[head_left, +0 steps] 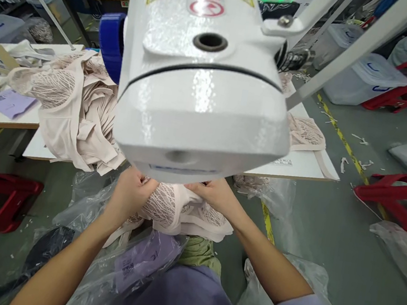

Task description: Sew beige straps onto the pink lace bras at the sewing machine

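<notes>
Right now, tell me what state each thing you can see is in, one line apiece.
Pale beige lace garment: creased, gripped by the left hand and right hand.
Stack of pale beige garments: layered, untidy.
Glossy white machine head: running or stopped, can't tell.
Green indicator lights: lit.
Clear plastic storage bin: lidded.

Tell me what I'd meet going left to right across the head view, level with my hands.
Red stool, your left hand, lace garment, your right hand, clear plastic bag, another red stool.
</notes>
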`<state>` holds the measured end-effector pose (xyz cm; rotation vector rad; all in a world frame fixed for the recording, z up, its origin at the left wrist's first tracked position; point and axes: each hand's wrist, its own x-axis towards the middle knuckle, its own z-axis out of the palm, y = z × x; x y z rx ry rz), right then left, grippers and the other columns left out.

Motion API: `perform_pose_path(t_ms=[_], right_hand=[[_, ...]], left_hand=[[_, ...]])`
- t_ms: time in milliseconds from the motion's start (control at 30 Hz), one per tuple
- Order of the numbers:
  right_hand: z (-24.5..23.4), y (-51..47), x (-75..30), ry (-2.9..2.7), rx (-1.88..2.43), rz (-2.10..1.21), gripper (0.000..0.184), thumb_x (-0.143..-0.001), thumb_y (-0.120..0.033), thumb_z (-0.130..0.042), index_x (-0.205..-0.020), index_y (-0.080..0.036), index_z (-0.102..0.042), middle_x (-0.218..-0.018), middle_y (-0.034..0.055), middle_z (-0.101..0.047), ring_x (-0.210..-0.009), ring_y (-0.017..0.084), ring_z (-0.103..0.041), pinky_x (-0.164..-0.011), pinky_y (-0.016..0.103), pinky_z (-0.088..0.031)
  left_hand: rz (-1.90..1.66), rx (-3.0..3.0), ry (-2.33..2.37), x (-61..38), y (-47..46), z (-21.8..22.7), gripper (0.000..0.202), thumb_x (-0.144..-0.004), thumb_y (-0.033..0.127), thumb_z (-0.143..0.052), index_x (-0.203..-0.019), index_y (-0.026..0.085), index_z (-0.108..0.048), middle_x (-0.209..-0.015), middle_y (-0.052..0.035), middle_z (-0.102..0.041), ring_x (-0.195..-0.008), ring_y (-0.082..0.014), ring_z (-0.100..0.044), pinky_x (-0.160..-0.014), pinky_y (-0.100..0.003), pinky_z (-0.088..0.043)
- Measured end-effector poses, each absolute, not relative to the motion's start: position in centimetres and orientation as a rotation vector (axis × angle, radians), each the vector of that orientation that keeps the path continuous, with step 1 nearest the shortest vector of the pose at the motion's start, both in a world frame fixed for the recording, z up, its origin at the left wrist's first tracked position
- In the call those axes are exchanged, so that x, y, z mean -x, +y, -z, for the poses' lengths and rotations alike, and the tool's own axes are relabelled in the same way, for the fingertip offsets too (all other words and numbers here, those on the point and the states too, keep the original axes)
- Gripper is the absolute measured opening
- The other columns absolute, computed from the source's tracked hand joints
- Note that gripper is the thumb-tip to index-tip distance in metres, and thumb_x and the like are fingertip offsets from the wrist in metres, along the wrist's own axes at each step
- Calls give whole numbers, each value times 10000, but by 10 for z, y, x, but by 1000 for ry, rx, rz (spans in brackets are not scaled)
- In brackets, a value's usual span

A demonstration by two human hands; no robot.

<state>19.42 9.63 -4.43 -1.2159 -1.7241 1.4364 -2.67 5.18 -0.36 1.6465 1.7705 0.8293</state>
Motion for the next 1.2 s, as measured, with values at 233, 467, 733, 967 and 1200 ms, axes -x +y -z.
perform_pose_path(t_ms=[233,467,733,967,1200], right_hand=[[69,81,-215,-1639,1209,-1468,490,-843,-597,-633,-622,-194,-462,-593,-42,-392,-563,103,-340,-538,249,-254],[75,68,-229,-1683,1284,-1388,528,-869,-647,-567,-620,-200,-434,-593,-39,-388,-560,110,-358,-541,250,-265],[81,55,-236,-1720,1279,-1332,523,-890,-666,-512,-654,-203,-456,-629,-27,-424,-584,125,-377,-553,256,-290],[74,51,-254,-1741,1333,-1331,481,-899,-631,-519,-694,-196,-515,-661,-6,-486,-619,147,-449,-567,261,-332],[84,46,-358,-1867,2062,-827,413,-870,-548,-474,-632,-211,-491,-600,20,-532,-574,178,-478,-540,296,-323]], left_hand=[[-1058,-1587,1809,44,14,66,450,-949,465,-538,-1302,194,-478,-1297,-150,-581,-1180,-275,-593,-940,-406,-514],[-863,-1940,1590,12,-32,113,1041,-791,668,-676,-1563,172,-183,-1556,-237,-320,-1450,-426,-308,-1148,-581,-341],[-677,-2042,1701,18,-34,155,782,-860,183,-602,-1550,176,-234,-1562,-234,-312,-1471,-394,-286,-1123,-590,-380],[-693,-2087,1822,73,-31,143,721,-804,-4,-407,-1482,241,-394,-1537,-148,-418,-1446,-334,-373,-1128,-575,-406],[-731,-2414,1716,28,-26,130,627,-892,24,-445,-1484,228,-416,-1591,-150,-357,-1518,-323,-225,-1201,-576,-288]])
